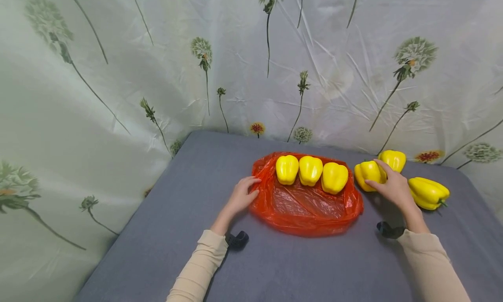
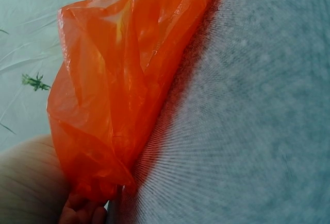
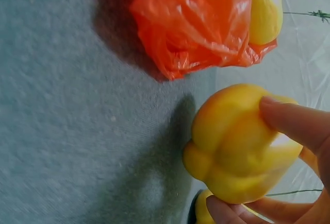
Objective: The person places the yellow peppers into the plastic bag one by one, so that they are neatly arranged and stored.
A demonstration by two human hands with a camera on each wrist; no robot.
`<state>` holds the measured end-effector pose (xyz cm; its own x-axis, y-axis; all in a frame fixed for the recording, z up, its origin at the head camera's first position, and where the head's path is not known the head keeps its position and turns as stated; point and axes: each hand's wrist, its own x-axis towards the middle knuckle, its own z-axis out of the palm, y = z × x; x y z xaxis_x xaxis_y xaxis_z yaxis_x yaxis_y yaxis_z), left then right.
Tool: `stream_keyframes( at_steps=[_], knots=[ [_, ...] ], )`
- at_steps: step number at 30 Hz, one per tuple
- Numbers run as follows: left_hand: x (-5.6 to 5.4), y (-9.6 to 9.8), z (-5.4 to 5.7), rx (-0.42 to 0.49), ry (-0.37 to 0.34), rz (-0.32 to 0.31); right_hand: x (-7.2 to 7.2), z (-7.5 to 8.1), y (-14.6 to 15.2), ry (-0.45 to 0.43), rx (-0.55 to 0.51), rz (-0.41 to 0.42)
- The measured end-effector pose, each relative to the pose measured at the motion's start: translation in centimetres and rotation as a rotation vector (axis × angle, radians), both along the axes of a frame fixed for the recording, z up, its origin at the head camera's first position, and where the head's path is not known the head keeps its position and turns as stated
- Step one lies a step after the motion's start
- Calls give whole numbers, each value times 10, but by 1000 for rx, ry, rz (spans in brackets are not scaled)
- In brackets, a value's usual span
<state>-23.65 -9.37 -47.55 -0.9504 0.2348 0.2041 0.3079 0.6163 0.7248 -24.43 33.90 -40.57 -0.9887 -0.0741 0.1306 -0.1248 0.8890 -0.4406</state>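
Note:
A red plastic bag (image 1: 306, 225) lies spread open, with three yellow bell peppers (image 1: 311, 171) in a row along its far side. At its left edge my left hand (image 1: 240, 196) grips the bag's rim; in the left wrist view the bag (image 2: 103, 100) bunches up by the fingers (image 2: 85, 213). To the right of the bag, my right hand (image 1: 394, 189) holds another yellow bell pepper (image 1: 366, 175) between thumb and fingers. Seen from the right wrist, this pepper (image 3: 237, 147) has its lobed end toward the camera and casts a shadow on the cloth.
Behind the held pepper stands one more yellow bell pepper (image 1: 394, 160). Another pepper (image 1: 428, 193) lies on its side to the right, green stem toward me. A grey cloth covers the table (image 1: 177, 214). A curtain (image 1: 235, 74) with printed dandelions hangs along the back and left.

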Motion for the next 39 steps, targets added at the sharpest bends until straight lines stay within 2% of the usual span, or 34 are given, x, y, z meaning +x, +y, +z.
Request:
stream_keyframes(
  at_steps=[8, 15, 24, 33, 39],
  knots=[
    [-1, 0, -1, 3, 7, -10, 12, -1, -5, -19, -103, -102],
    [-1, 0, 0, -4, 26, -6, 23, -5, -9, 27, -181, -147],
    [1, 0, 1, 8, 13, -9, 38, -3, -18, 81, -263, -185],
    [-1, -1, 1, 3, 16, -5, 46, -1, -28, 107, -276, -232],
    [0, -1, -1, 5, 0, -3, 55, -3, -36, 82, -285, -279]
  ],
)
